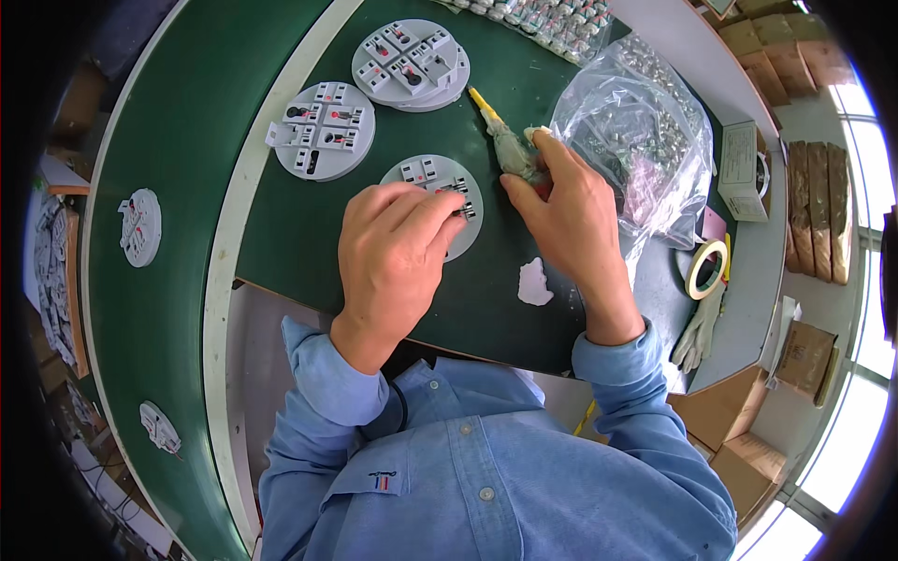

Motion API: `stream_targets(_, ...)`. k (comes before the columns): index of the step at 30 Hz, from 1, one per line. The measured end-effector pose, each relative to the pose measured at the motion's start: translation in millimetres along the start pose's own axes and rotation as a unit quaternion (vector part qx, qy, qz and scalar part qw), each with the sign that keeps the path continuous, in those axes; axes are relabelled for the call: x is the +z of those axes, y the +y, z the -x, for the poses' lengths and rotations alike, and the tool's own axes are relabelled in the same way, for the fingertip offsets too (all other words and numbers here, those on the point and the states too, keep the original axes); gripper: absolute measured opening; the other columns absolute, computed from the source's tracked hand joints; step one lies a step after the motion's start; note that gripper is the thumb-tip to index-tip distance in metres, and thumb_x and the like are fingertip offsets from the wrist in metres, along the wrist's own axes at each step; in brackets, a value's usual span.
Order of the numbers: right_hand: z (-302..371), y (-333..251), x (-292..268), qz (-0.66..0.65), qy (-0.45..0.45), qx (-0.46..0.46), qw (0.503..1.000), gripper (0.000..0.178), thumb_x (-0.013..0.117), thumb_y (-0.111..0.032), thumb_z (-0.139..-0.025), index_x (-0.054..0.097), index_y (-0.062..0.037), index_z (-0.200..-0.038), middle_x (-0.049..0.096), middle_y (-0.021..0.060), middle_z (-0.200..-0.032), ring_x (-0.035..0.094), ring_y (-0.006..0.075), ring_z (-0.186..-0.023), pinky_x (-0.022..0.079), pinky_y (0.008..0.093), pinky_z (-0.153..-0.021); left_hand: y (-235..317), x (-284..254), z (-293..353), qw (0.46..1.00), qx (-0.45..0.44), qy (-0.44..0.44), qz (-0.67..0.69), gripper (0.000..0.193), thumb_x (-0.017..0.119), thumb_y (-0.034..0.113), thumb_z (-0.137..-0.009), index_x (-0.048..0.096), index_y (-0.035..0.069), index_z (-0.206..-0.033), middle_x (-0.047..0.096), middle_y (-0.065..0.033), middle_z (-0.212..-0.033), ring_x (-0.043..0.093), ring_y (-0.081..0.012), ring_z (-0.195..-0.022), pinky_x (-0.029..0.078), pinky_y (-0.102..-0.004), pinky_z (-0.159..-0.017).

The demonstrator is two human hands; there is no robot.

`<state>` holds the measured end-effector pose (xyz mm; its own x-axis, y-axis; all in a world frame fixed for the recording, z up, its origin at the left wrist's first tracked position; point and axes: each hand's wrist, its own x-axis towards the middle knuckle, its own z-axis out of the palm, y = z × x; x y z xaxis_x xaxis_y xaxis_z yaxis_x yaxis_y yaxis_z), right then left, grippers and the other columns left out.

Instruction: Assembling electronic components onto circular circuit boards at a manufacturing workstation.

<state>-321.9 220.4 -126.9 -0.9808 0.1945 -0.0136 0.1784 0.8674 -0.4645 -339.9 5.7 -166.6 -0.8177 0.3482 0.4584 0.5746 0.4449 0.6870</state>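
My left hand (391,251) is bent over a round grey plastic base (418,171) on the green table, covering much of it. Its thumb and fingertips are closed in a pinch on a small silvery metal part (469,211). A second small metal piece shows just beyond the fingertips. My right hand (569,201) is closed round the rear of a tool (508,148) with a yellow tapered tip and a pale, wrapped-looking body. The tip points away and to the left; the tool's exact kind is unclear. A torn white scrap (534,282) lies below this hand.
Stacked round bases (412,61) and another base (323,131) lie at the far left. A clear plastic bag of metal parts (645,140) is right of my hand, near a tape roll (706,269) and glove (697,337). A green belt (159,327) beyond a pale rail carries more bases.
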Motion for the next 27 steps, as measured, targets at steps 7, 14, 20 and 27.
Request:
stream_targets(7,-6.7,3.3,-1.9,-0.033,-0.01,0.022,0.999,0.057,0.085,-0.02,-0.09,0.066,-0.0013,-0.14,0.074,0.0185,-0.106,0.073,0.0321,-0.087,0.057,0.0424,-0.08,-4.7,-3.6,-9.8,0.998,-0.024,-0.025,0.052,0.027,0.089,0.001,-0.08,0.081,0.006,-0.105,0.08,-0.0075,-0.097,0.073,-0.028,-0.096,0.056,-0.0418,-0.089)
stream_targets(14,-1.9,-10.4,-8.1,0.029,-0.005,-0.157,0.987,0.09,0.093,-0.015,-0.08,0.05,0.0028,-0.157,0.054,0.0258,-0.159,0.049,0.0515,-0.148,0.042,0.0563,-0.122,-17.6,3.3,-13.5,0.998,-0.026,0.015,0.063,0.025,0.086,0.005,-0.079,0.078,0.007,-0.103,0.077,-0.0102,-0.095,0.073,-0.0336,-0.094,0.056,-0.045,-0.085)
stream_targets(20,15.0,-13.3,26.5,-0.019,-0.077,-0.238,0.968,0.113,0.101,-0.027,-0.073,0.04,0.0064,-0.162,0.05,0.0267,-0.164,0.046,0.0495,-0.152,0.04,0.0553,-0.125,-16.1,6.2,-10.5,0.995,0.029,0.006,0.091,0.009,0.075,0.013,-0.084,0.072,0.009,-0.091,0.07,-0.0064,-0.082,0.067,-0.0312,-0.082,0.053,-0.0457,-0.079)
stream_targets(27,22.4,1.8,43.0,-0.091,-0.032,-0.219,0.971,0.121,0.102,-0.033,-0.076,0.033,0.006,-0.167,0.047,0.0272,-0.166,0.045,0.0454,-0.155,0.038,0.0516,-0.127,-2.0,26.9,-9.4,0.988,0.088,0.126,0.019,0.012,0.071,0.016,-0.086,0.064,0.009,-0.079,0.067,-0.0075,-0.08,0.063,-0.0308,-0.085,0.051,-0.0438,-0.081)
